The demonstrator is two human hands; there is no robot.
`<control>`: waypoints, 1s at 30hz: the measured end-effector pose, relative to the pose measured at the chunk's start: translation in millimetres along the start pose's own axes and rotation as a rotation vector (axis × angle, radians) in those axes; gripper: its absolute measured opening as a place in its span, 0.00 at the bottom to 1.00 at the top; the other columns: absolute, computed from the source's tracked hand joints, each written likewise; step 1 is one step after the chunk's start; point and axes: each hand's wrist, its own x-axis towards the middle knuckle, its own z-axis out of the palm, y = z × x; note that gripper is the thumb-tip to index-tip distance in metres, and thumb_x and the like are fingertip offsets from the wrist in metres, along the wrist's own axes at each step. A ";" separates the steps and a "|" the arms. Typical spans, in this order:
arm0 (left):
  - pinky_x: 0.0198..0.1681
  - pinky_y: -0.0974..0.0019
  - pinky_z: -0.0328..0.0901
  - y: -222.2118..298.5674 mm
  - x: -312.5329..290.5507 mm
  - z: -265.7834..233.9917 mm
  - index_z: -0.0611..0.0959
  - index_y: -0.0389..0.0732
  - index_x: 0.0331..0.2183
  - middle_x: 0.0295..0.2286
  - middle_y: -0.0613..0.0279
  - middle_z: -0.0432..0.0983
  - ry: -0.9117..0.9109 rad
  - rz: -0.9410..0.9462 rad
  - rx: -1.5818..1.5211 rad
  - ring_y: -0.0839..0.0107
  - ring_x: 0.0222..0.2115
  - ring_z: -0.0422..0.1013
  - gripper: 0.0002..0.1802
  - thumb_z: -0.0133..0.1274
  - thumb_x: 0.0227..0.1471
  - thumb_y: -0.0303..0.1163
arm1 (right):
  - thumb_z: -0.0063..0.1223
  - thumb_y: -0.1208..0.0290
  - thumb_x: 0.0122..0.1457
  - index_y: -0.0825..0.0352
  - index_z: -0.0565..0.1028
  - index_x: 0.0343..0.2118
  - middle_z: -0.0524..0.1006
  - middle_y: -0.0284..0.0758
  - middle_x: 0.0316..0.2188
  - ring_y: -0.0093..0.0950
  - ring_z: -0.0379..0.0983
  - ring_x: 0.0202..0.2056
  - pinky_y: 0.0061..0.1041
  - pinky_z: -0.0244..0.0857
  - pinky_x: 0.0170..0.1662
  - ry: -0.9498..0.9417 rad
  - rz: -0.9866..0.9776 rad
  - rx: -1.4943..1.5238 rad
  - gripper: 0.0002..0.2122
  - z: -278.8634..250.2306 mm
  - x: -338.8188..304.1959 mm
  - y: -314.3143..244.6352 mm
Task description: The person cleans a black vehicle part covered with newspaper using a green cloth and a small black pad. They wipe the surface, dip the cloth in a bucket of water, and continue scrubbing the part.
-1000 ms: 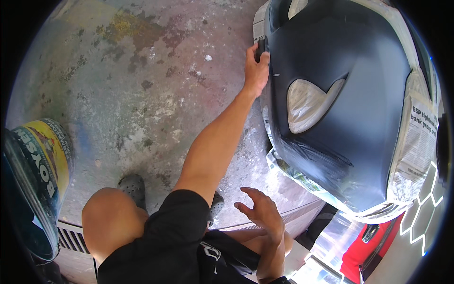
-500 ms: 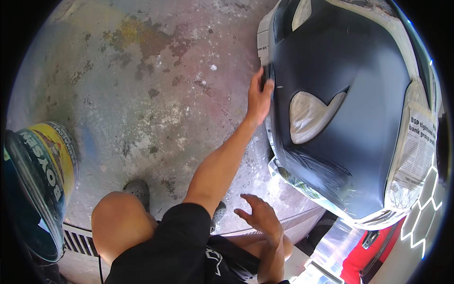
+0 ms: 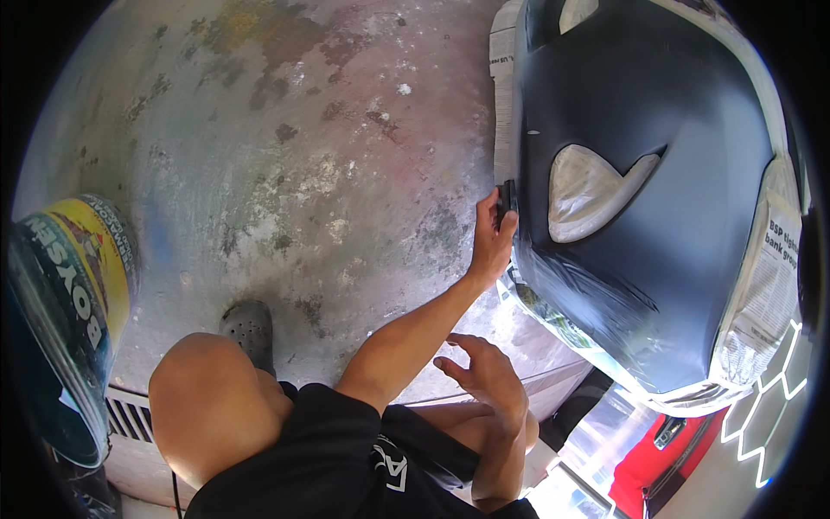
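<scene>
Holds a small black block in the left hand, with thumb and fingers clamped on it. Has the block right at the left edge of a big dark panel, low along that edge and level with the lower half of a leaf-shaped, pale-masked opening; cannot tell how fully in contact with the panel. Reaches out there with the left arm stretched over the stained concrete floor. Has the right hand well apart from the panel, past its lower-left corner and near the bent right knee, with thumb and fingers apart and a little curled. Along the panel's right edge, newspaper masking; along its left edge, above the block, a paper strip; toward its lower end, fine dark streaks. Sits or squats low, cannot tell which, with the left knee bent behind a grey clog on the floor. At the floor's left edge, a large bucket with a dark and yellow side. Beyond the panel's bottom edge, a red object with a black part and, farther right, bright white hexagon lines.
</scene>
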 end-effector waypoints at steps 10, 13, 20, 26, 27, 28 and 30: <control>0.71 0.57 0.60 24.7 56.1 20.7 0.68 0.31 0.70 0.66 0.43 0.69 0.085 0.303 0.096 0.57 0.66 0.67 0.34 0.56 0.72 0.37 | 0.69 0.55 0.64 0.66 0.83 0.56 0.85 0.47 0.53 0.49 0.81 0.55 0.44 0.74 0.60 0.048 -0.035 -0.018 0.23 5.1 -7.9 9.8; 0.72 0.57 0.58 43.4 77.5 25.1 0.68 0.30 0.70 0.67 0.41 0.69 0.058 0.217 0.073 0.55 0.68 0.66 0.35 0.55 0.72 0.39 | 0.69 0.52 0.65 0.66 0.82 0.59 0.84 0.50 0.54 0.50 0.81 0.55 0.43 0.74 0.59 0.034 -0.032 0.033 0.26 4.6 -2.0 12.8; 0.69 0.61 0.61 109.1 173.1 31.9 0.66 0.33 0.72 0.63 0.46 0.74 -0.035 0.262 0.130 0.61 0.64 0.70 0.35 0.55 0.72 0.35 | 0.68 0.53 0.65 0.65 0.82 0.58 0.84 0.49 0.56 0.51 0.80 0.57 0.44 0.73 0.61 0.016 0.015 -0.027 0.25 16.4 -3.6 28.1; 0.68 0.62 0.63 154.9 220.7 37.6 0.70 0.35 0.71 0.62 0.46 0.74 -0.112 0.161 0.150 0.62 0.63 0.71 0.33 0.55 0.70 0.35 | 0.69 0.56 0.65 0.65 0.83 0.57 0.84 0.48 0.55 0.50 0.81 0.56 0.44 0.74 0.61 0.016 0.004 0.075 0.23 6.9 4.2 11.6; 0.68 0.60 0.64 158.6 215.7 44.7 0.70 0.35 0.71 0.61 0.45 0.75 -0.103 0.102 0.134 0.61 0.63 0.71 0.33 0.55 0.70 0.35 | 0.69 0.56 0.65 0.66 0.83 0.57 0.84 0.48 0.55 0.50 0.81 0.56 0.44 0.74 0.61 0.009 0.027 0.091 0.23 8.1 1.5 13.0; 0.68 0.60 0.64 149.2 214.4 38.9 0.70 0.35 0.71 0.60 0.45 0.76 -0.081 0.165 0.140 0.61 0.63 0.72 0.34 0.55 0.70 0.35 | 0.69 0.56 0.65 0.66 0.83 0.57 0.84 0.48 0.55 0.50 0.81 0.56 0.44 0.74 0.60 -0.001 0.029 0.098 0.23 6.7 3.6 8.2; 0.68 0.60 0.64 120.6 192.5 28.0 0.69 0.35 0.71 0.60 0.46 0.77 -0.045 0.292 0.142 0.61 0.63 0.72 0.34 0.56 0.70 0.36 | 0.69 0.56 0.65 0.66 0.83 0.57 0.84 0.48 0.55 0.50 0.81 0.56 0.44 0.74 0.60 0.020 -0.008 0.014 0.23 10.1 8.2 14.3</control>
